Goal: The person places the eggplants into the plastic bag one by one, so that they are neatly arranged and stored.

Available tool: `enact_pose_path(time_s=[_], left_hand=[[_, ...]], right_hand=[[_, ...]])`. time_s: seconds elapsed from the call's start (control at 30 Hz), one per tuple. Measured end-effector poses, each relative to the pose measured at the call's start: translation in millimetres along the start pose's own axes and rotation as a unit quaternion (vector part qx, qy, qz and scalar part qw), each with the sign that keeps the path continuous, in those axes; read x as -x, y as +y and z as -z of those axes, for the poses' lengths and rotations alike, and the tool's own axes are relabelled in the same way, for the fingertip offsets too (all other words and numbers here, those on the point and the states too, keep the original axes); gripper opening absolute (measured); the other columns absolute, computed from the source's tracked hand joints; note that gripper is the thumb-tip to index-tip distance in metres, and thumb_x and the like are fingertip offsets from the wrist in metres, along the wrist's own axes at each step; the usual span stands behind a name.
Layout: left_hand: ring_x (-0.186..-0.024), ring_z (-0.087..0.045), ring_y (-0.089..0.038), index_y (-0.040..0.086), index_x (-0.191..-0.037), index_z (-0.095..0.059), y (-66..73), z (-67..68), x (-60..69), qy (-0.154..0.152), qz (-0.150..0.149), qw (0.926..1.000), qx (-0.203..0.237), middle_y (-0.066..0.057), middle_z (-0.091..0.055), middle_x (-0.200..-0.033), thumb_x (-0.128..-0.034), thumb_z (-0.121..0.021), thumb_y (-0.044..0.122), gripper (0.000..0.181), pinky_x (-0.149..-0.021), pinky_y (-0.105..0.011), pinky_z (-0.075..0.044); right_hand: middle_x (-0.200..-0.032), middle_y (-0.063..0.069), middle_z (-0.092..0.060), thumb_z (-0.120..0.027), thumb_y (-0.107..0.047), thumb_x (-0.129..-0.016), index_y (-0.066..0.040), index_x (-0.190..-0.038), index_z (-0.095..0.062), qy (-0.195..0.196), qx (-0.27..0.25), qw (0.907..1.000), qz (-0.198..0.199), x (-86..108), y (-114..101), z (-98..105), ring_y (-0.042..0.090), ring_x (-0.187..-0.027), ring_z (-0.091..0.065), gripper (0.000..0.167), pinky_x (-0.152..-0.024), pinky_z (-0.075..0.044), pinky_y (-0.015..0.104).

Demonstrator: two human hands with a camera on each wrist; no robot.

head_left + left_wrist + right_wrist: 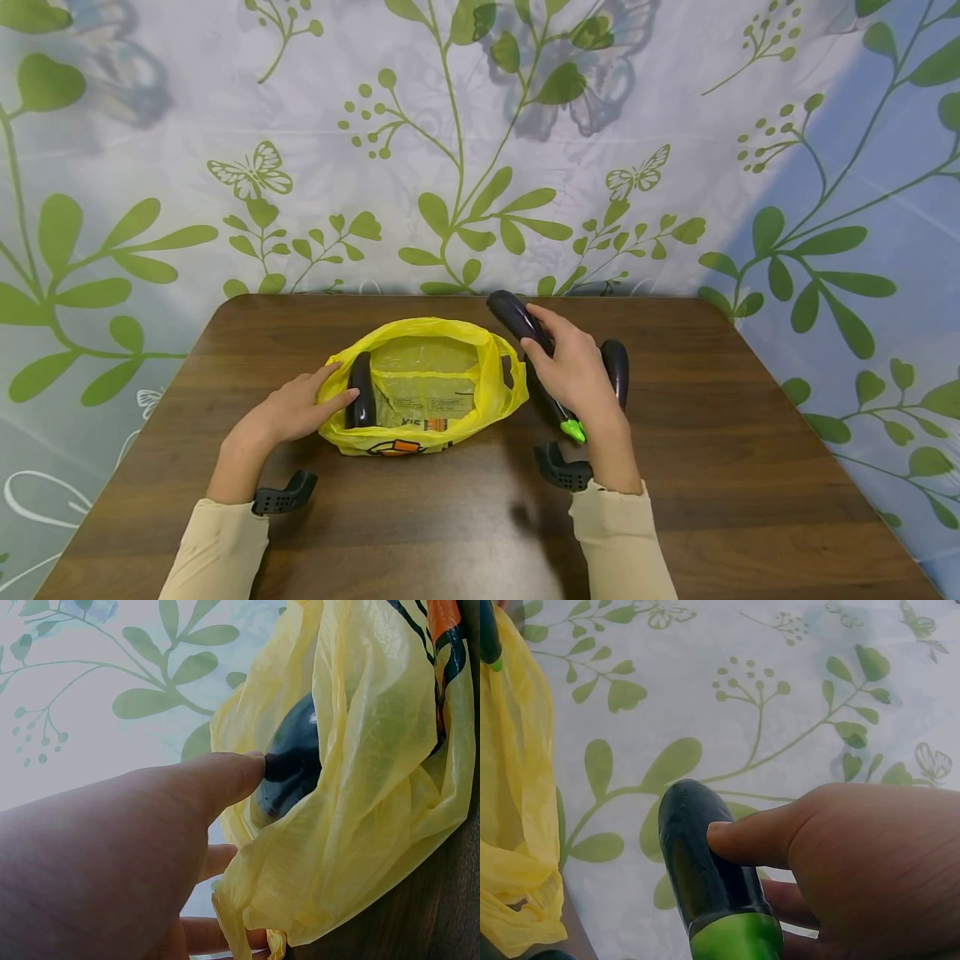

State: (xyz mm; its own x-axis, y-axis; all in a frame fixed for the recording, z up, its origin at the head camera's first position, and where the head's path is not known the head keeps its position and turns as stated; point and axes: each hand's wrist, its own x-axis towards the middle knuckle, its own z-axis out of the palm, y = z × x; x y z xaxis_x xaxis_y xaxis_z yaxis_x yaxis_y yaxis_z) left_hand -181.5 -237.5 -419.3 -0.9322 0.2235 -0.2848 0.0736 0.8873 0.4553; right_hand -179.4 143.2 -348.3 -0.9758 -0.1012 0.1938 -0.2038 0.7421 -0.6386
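A yellow plastic bag (491,400) lies on the table with its mouth spread wide. Inside its left end is a dark, glossy eggplant (362,387). My left hand (296,407) holds the bag's left rim, fingers outside and thumb (240,776) against that eggplant. To the right of the bag, my right hand (572,367) grips a second eggplant (705,851) with a bright green cap. Under this hand shows a dark eggplant length (557,408) with a green tip, partly hidden, apparently a separate one. Another eggplant (617,367) lies just beyond the right wrist.
The brown wooden table (720,467) ends at a back edge against a leaf-patterned cloth (465,108). Black wrist mounts (285,493) sit on both forearms. The bag's handle loop (513,379) faces the right hand.
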Motion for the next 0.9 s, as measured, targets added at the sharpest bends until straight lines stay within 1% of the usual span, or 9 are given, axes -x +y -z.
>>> enact_pose_path(time_s=[0.17,0.3,0.53,0.9], left_hand=[[-0.142,-0.03,-0.063,0.0,-0.162,-0.024,-0.2,-0.4,-0.1,0.002,0.0,1.0,0.0,-0.04,-0.032,-0.157,-0.1029,-0.044,0.065,0.09,-0.108,-0.077,-0.031],[-0.142,-0.03,-0.063,0.001,-0.162,-0.024,0.4,-0.2,0.5,0.001,0.001,1.0,0.0,-0.04,-0.031,-0.157,-0.1027,-0.044,0.065,0.09,-0.108,-0.077,-0.031],[-0.143,-0.029,-0.063,0.001,-0.163,-0.024,1.0,0.6,1.6,-0.001,0.003,1.0,0.001,-0.04,-0.031,-0.157,-0.1028,-0.044,0.065,0.09,-0.109,-0.077,-0.03],[-0.143,-0.028,-0.063,0.002,-0.164,-0.023,0.0,-0.6,1.1,-0.001,0.002,1.0,0.002,-0.04,-0.029,-0.158,-0.1024,-0.044,0.066,0.091,-0.109,-0.077,-0.03]], right_hand=[[-0.14,0.014,-0.063,-0.064,-0.022,-0.104,-0.015,-0.155,-0.049,-0.009,0.004,1.0,0.002,-0.9,-1.8,-3.8,0.034,-0.122,-0.063,0.054,-0.102,-0.051,0.055],[-0.141,0.013,-0.063,-0.064,-0.023,-0.103,-0.016,-0.155,-0.049,-0.013,0.006,0.9999,-0.001,-0.9,-4.1,-6.1,0.033,-0.121,-0.064,0.054,-0.1,-0.052,0.054],[-0.151,0.013,-0.056,-0.064,-0.021,-0.104,-0.015,-0.155,-0.049,-0.018,0.005,0.9998,0.011,-1.5,-6.5,-12.8,0.036,-0.132,-0.058,0.054,-0.104,-0.05,0.055],[-0.15,0.011,-0.057,-0.064,-0.023,-0.104,-0.017,-0.155,-0.049,-0.029,0.009,0.9994,0.017,-2.0,-9.4,-23.3,0.034,-0.127,-0.061,0.053,-0.1,-0.053,0.052]])
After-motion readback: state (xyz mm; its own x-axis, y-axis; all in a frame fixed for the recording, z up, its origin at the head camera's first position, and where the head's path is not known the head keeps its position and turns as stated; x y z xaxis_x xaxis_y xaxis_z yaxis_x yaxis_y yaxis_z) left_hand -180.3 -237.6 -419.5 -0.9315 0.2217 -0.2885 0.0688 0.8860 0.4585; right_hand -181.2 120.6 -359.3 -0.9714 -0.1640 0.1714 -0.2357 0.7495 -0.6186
